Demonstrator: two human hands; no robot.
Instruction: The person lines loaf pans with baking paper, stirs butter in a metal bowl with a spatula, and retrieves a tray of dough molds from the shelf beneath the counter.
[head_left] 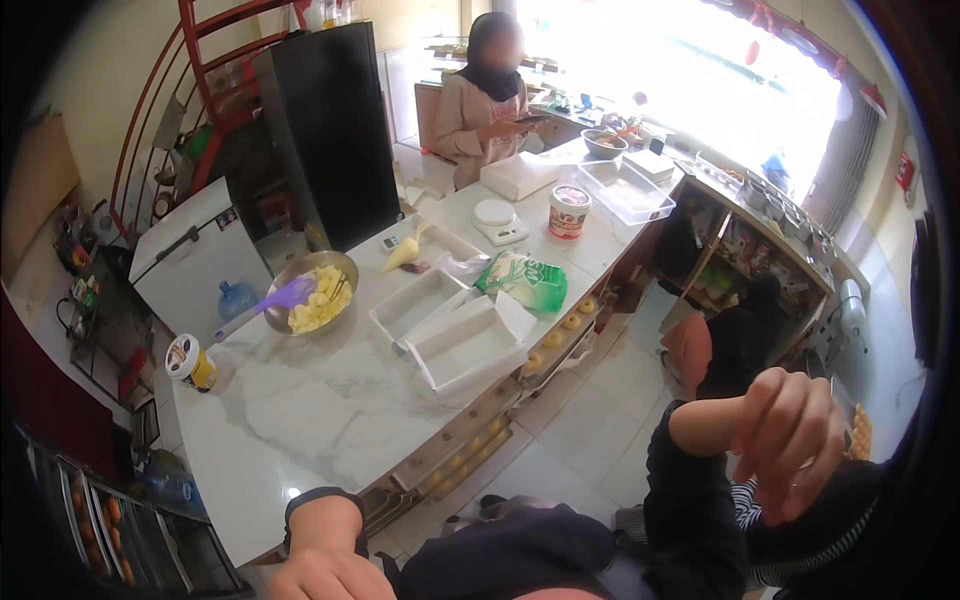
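Note:
At the bottom edge, my left hand (330,575) shows its back near the table's front corner; its fingers are cut off by the frame. My right hand (795,440) is raised at the right, fingers curled together, with nothing visible in it. On the marble table (290,420) a metal bowl (347,268) holds yellow chunks and a purple spatula (290,293). White rectangular boxes (465,345) stand beside a green and white bag (525,282). A piping bag (403,250) lies behind them. A yellow and white tub (190,363) stands at the table's left edge.
A person (490,110) stands behind the table with a phone. Another person (735,340) is low at the right by open shelves (725,270). A scale (498,222), a red and white tub (568,212) and a clear container (625,193) stand farther back. Trays of dough (560,345) sit under the table.

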